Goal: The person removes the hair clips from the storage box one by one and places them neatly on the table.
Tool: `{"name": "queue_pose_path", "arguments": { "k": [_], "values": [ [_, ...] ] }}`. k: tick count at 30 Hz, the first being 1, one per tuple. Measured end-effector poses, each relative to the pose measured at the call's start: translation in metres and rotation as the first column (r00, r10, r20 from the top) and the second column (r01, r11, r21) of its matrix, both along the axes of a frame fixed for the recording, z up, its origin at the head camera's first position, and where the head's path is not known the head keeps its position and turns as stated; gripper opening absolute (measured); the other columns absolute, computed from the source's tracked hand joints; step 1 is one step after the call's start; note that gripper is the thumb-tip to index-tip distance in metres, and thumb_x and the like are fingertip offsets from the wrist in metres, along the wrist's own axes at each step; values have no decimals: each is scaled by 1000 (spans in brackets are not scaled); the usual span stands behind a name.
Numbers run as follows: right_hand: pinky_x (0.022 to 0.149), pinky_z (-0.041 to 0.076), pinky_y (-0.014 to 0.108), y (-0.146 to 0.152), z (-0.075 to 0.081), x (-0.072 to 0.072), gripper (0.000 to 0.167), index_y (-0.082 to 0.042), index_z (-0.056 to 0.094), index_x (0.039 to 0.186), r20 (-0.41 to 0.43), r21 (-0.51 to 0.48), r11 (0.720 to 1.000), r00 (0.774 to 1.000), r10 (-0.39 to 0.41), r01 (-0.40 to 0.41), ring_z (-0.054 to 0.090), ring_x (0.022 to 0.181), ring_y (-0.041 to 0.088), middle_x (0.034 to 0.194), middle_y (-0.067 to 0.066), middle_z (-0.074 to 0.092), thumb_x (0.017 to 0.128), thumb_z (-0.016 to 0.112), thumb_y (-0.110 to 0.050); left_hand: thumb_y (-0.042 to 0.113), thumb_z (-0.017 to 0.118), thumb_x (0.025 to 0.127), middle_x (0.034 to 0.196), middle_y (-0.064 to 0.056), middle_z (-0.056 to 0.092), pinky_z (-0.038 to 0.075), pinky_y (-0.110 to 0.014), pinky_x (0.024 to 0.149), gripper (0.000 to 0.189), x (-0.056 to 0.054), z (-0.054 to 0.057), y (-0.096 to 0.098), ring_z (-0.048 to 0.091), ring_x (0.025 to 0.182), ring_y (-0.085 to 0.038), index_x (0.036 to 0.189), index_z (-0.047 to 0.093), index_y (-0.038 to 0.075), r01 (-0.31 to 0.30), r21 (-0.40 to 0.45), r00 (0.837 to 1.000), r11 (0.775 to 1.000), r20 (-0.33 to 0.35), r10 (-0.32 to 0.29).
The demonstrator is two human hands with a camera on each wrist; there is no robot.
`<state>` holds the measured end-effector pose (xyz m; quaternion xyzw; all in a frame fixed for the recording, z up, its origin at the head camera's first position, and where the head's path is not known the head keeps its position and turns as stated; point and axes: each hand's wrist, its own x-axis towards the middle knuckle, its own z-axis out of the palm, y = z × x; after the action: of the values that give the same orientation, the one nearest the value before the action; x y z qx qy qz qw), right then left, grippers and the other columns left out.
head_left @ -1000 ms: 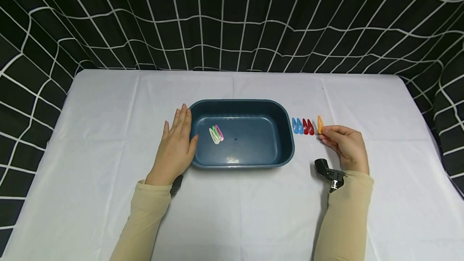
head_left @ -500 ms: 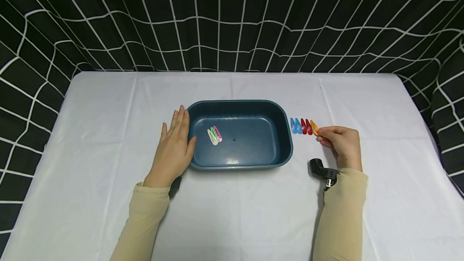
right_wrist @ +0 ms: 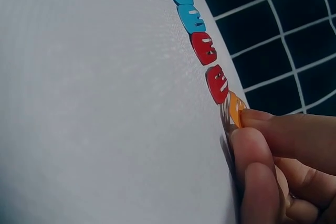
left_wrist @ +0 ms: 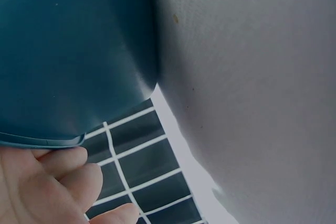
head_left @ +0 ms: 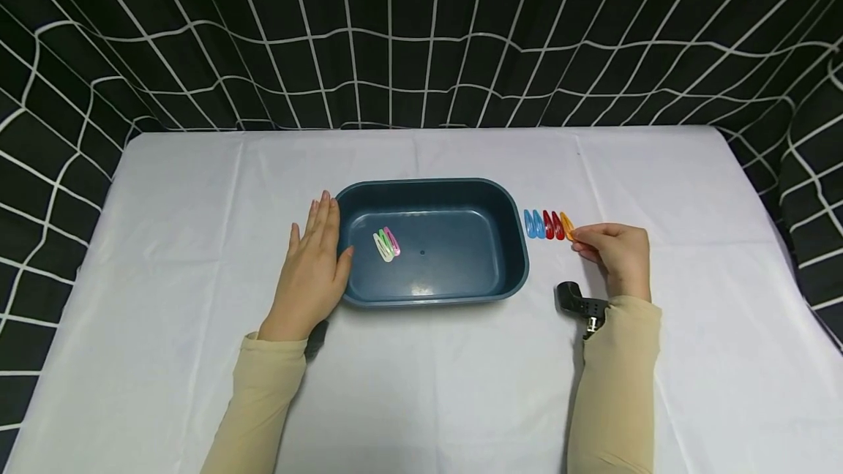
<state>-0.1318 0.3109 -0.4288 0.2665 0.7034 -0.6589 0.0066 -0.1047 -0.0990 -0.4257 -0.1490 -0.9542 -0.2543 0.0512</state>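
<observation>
Between thumb and fingertip, my right hand (head_left: pixel 615 253) pinches an orange hair clip (head_left: pixel 567 225) at the right end of a row. That row runs from two blue hair clips (head_left: pixel 534 224) to two red hair clips (head_left: pixel 553 225), just right of a dark blue basin (head_left: pixel 454 254). In the right wrist view the orange clip (right_wrist: pixel 237 107) stands close by the nearer red clip (right_wrist: pixel 217 84). My left hand (head_left: pixel 309 269) lies with straight fingers along the basin's left rim. Inside the basin are a white, a green and a pink hair clip (head_left: pixel 391 241).
A white cloth (head_left: pixel 421 386) covers the table. Black fabric with a white grid (head_left: pixel 421 35) hangs behind and at both sides. A black camera mount (head_left: pixel 579 302) sticks out from the right wrist beside the basin.
My right hand has brought the orange hair clip left and down, up against the red clips in the row. The left hand stays at the basin's rim.
</observation>
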Motion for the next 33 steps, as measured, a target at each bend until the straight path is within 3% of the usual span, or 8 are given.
{"name": "queue_pose_path", "arguments": {
  "k": [10,15,23,30,33],
  "values": [
    [53,52,19,-2,-1,0,21,-6,71,66,-18,52,999,1000,3,-2,63,50,6,60,-3,66,80,66,9,20,50,96,155,-17,12,13,-60,108,65,1,1,0,12,143,-30,146,20,-7,-2,7,1000,1000,-2,2],
    [54,51,18,-2,0,0,22,-9,72,64,-4,146,989,1000,17,-16,62,52,4,59,-8,65,79,68,7,20,50,96,155,-17,12,13,-60,108,65,1,1,0,12,143,-29,146,19,-7,-1,5,1000,1000,-1,1],
    [55,51,16,-3,-1,0,5,0,72,76,20,284,958,999,38,-42,62,54,1,58,-13,63,80,69,2,21,49,96,155,-17,12,14,-60,107,64,1,-1,0,11,143,-30,146,20,-7,-1,7,1000,1000,-6,1],
    [55,51,16,-3,-1,0,21,-10,72,65,-18,197,980,999,36,-31,62,53,1,58,-9,64,79,69,6,22,49,96,155,-16,11,13,-59,108,65,1,1,-1,8,143,-27,147,19,-7,0,10,1000,1000,-2,0],
    [55,51,16,-2,-1,0,20,-9,72,66,-24,200,979,999,33,-28,62,53,2,58,-9,65,79,69,6,21,49,96,155,-16,11,13,-59,108,65,0,1,-1,9,143,-28,147,19,-7,1,12,1000,1000,-4,-1]
  ]
}}
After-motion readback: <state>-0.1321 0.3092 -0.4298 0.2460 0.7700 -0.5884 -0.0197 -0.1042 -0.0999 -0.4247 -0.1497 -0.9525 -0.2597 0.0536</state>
